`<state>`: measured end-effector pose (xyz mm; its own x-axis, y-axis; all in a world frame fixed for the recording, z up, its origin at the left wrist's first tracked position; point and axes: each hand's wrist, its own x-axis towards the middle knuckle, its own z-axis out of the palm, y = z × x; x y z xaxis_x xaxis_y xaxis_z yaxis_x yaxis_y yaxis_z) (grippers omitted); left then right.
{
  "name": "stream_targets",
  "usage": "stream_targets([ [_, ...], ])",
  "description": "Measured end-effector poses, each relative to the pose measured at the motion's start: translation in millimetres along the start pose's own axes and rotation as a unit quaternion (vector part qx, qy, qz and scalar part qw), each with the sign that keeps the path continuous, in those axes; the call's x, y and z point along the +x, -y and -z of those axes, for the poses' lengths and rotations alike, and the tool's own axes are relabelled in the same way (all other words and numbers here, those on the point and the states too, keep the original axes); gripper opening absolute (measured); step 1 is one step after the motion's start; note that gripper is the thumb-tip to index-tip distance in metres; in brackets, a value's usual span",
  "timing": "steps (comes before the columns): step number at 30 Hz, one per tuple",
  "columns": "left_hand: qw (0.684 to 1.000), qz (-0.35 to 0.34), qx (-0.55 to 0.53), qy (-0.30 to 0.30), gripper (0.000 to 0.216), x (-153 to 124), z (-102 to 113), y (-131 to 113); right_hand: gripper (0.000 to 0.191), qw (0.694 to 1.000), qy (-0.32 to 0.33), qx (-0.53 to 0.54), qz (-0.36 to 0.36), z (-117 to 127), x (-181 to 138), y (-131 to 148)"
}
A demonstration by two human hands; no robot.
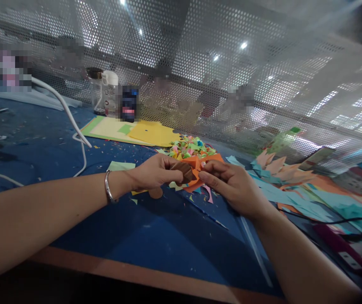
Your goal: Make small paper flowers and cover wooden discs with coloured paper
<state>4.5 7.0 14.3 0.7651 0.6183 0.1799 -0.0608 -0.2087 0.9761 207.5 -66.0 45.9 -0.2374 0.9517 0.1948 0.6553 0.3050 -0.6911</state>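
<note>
My left hand (pixel 158 172), with a silver bangle at its wrist, is closed around a small brown piece (pixel 184 172) that looks like folded or ridged paper. Facing it, my right hand (pixel 228 181) has thumb and fingertips pinched together beside the brown piece; what lies between them is too small to make out. Orange paper (pixel 196 162) shows behind and between both hands, partly covered by them. Below my left hand a round brown disc (pixel 156 193) lies on the blue table (pixel 155 245).
A heap of colourful paper scraps (pixel 191 147) lies beyond my hands, beside yellow sheets (pixel 155 131). A slim blue stick (pixel 208 214) and a clear strip (pixel 257 253) lie nearer. Right are blue paper strips (pixel 282 194) and a power strip (pixel 339 249); bottles (pixel 109 93) stand by the mesh screen.
</note>
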Motion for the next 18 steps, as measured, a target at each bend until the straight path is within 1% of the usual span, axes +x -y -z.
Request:
stream_targets([
  [7, 1.000, -0.003, -0.008, 0.023, 0.010, 0.6, 1.1, -0.7, 0.038, 1.000, -0.006, -0.008, 0.014, -0.9, 0.3, -0.5],
  [14, 0.999, -0.008, 0.004, 0.037, 0.009, 1.9, 3.3, 1.7, 0.039, 1.000, 0.004, -0.002, 0.011, -1.5, 1.0, -1.4],
  [18, 0.998, -0.011, 0.011, 0.059, 0.007, 2.7, 5.8, 3.7, 0.039, 1.000, 0.004, -0.007, 0.004, -2.4, 1.2, -2.7],
])
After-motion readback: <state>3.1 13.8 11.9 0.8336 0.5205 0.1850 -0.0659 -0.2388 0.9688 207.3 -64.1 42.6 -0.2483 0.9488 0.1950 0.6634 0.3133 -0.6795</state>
